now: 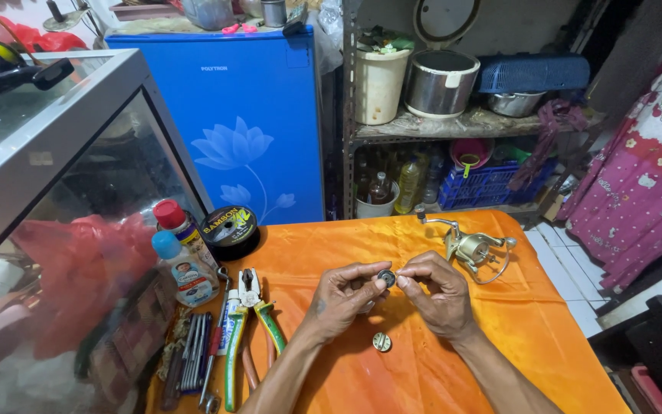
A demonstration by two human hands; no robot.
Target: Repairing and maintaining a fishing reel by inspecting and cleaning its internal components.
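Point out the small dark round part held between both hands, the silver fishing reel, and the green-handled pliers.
small dark round part [386, 277]: head view, its centre.
silver fishing reel [472, 248]: head view, its body.
green-handled pliers [273, 326]: head view, right green handle.

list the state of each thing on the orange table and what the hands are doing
small dark round part: pinched between both hands
left hand: closed on the part
right hand: closed on the part
fishing reel: lying on its side, untouched
small metal disc: flat on the cloth
pliers: lying flat, jaws closed
two bottles: upright, capped
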